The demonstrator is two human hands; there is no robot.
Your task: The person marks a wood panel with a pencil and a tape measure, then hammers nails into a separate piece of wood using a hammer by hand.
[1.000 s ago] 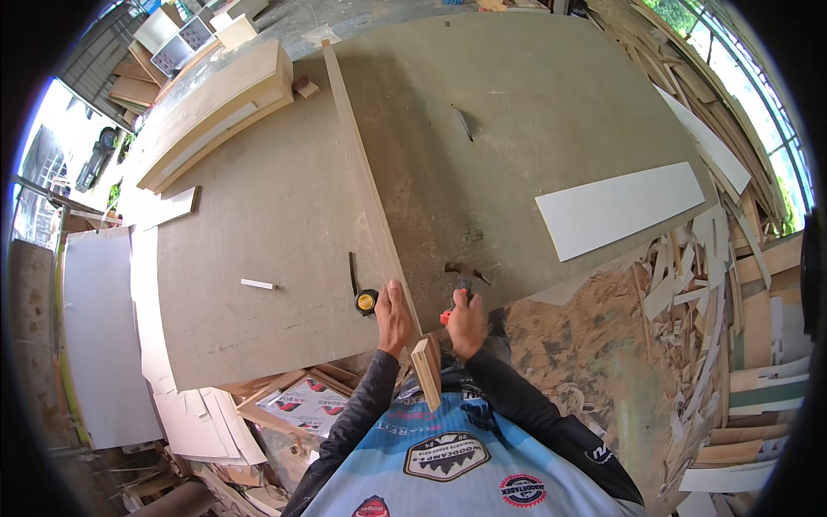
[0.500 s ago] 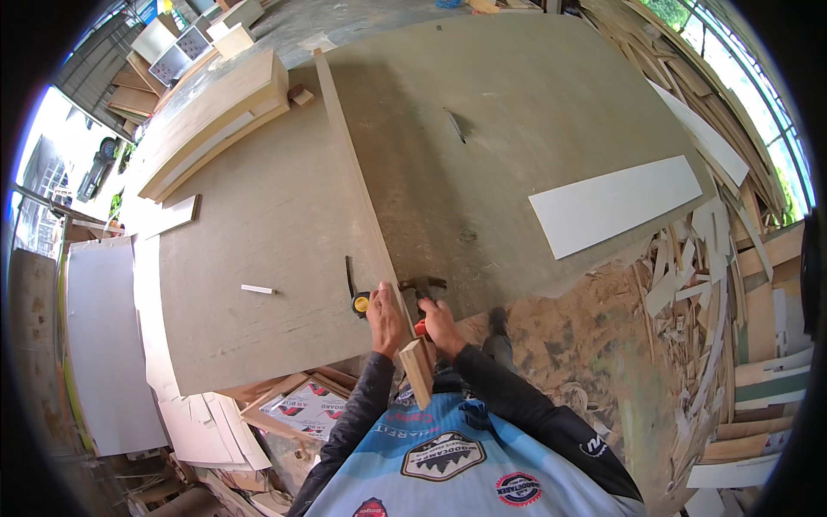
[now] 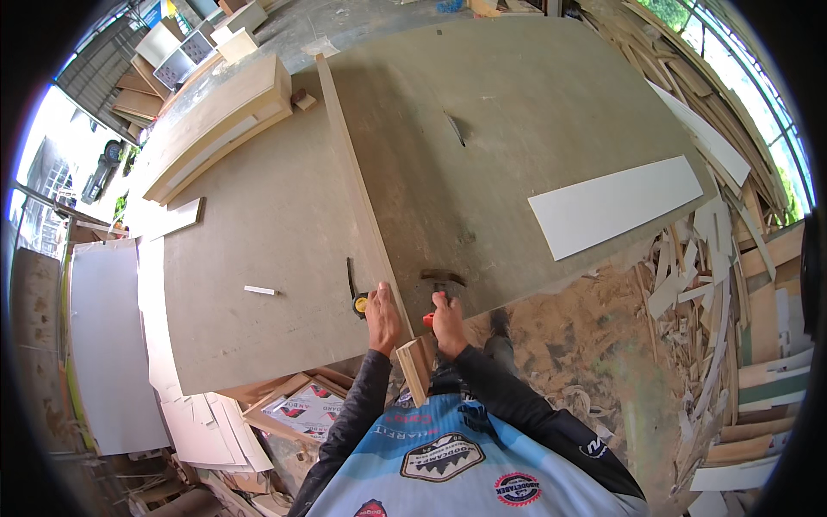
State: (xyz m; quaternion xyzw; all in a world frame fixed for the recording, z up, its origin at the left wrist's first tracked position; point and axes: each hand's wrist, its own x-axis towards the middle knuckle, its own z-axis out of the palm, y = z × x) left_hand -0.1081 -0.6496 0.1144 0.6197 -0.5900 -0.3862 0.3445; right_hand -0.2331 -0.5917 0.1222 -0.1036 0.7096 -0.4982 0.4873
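A long, narrow wooden board (image 3: 351, 159) stands on edge across the worktable, its near part passing between my hands. Against its left side, close to the near end, my left hand (image 3: 382, 320) grips the board, fingers pointing away from me. Just right of the board, my right hand (image 3: 448, 327) is closed around the handle of a hammer (image 3: 443, 277). The hammer's dark head points away from me and sits apart from the board; some red shows on its handle. Beside my left fingers lies a yellow-and-black tape measure (image 3: 360, 303). A short wooden block end (image 3: 414, 375) juts toward my body.
The broad worktable (image 3: 258, 336) carries a white panel (image 3: 616, 207) at right, a thin pen-like tool (image 3: 455, 129), a small white stick (image 3: 261, 290) and a long wooden box piece (image 3: 220, 129) at far left. Offcuts (image 3: 680, 276) heap up along the right side.
My right hand has moved a little to the right with the hammer, so its head is now farther from the board. My left hand stays on the board.
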